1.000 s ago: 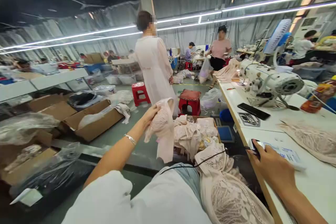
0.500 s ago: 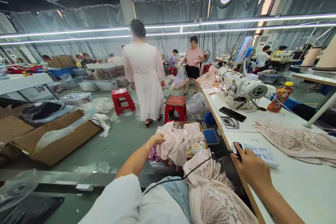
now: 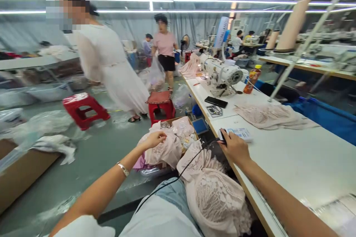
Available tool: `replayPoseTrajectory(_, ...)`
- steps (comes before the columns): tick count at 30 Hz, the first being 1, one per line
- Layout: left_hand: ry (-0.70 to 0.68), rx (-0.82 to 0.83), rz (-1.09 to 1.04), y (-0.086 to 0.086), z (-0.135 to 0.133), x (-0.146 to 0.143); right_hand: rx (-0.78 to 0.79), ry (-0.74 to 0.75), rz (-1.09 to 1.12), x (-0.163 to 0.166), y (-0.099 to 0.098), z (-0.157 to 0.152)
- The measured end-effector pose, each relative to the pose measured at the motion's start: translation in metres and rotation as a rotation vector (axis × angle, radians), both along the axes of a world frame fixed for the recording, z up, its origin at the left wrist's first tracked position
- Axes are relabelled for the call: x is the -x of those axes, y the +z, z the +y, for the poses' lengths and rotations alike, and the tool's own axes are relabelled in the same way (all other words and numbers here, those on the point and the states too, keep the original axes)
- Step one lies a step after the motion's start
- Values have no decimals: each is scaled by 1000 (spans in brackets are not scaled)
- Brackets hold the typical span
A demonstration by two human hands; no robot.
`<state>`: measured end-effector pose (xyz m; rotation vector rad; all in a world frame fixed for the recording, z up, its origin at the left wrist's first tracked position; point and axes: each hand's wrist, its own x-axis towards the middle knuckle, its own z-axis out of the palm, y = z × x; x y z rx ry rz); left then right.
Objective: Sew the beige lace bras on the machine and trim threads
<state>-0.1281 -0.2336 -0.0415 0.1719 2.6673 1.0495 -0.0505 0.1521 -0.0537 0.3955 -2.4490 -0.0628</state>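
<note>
My left hand (image 3: 154, 139) reaches out over a cardboard box (image 3: 178, 120) heaped with pale pink lace pieces (image 3: 167, 148); its fingers curl on the top piece. My right hand (image 3: 234, 148) rests at the near edge of the white table (image 3: 292, 159), closed round a small dark device (image 3: 223, 133) with a black cord (image 3: 178, 177) trailing to my lap. Beside it lies a white printed card (image 3: 239, 133). More pink lace fabric (image 3: 217, 200) is piled on my lap.
A sewing machine (image 3: 221, 74), a black phone (image 3: 216, 101), an orange bottle (image 3: 251, 79) and a lace piece (image 3: 272, 114) sit on the table. Red stools (image 3: 83, 105) (image 3: 160, 105) stand on the floor. A person in white (image 3: 111, 66) and another in pink (image 3: 165, 53) stand ahead. Cardboard box (image 3: 19, 170) at left.
My left hand lowered the pink lace piece from mid-air onto the heap in the box. The view swung right; the person in white now stands closer on the left.
</note>
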Motion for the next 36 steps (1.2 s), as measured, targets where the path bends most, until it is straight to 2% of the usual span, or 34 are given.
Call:
replayPoseTrajectory(2, -164, -37, 73, 10, 42, 6, 16, 64, 43, -7, 0, 0)
replayPoseTrajectory(4, -326, -67, 147, 19, 96, 12, -8, 101, 41, -24, -1, 0)
replayPoseTrajectory(7, -528, -68, 248, 28, 178, 15, -32, 123, 27, -68, -2, -3)
replayPoseTrajectory(10, -626, -12, 322, 26, 236, 16, -9, 85, 39, -119, -2, -6)
replayPoseTrajectory(12, -650, 42, 332, 22, 256, 18, 23, 25, 30, -147, -2, -5)
replayPoseTrajectory(15, -640, 107, 328, 14, 270, 20, 65, -66, 26, -169, 0, 0)
replayPoseTrajectory(21, -556, 102, 295, 11, 276, 12, 235, -169, 10, -162, 6, 5)
replayPoseTrajectory(24, -514, 39, 194, 13, 251, 6, 230, -172, 25, -160, 5, 5)
replayPoseTrajectory(27, -502, -46, -14, 15, 193, 4, 216, -162, 43, -162, 3, 6)
replayPoseTrajectory(30, -480, -178, -244, 14, 106, 2, 192, -148, 33, -166, 1, 9)
replayPoseTrajectory(32, -405, -333, -377, 11, 41, -6, 158, -145, 22, -170, -1, 11)
replayPoseTrajectory(34, -242, -482, -435, 2, -23, -21, 108, -152, 4, -175, -6, 15)
replayPoseTrajectory(36, -22, -569, -416, -13, -78, -41, 93, -156, -27, -179, -14, 22)
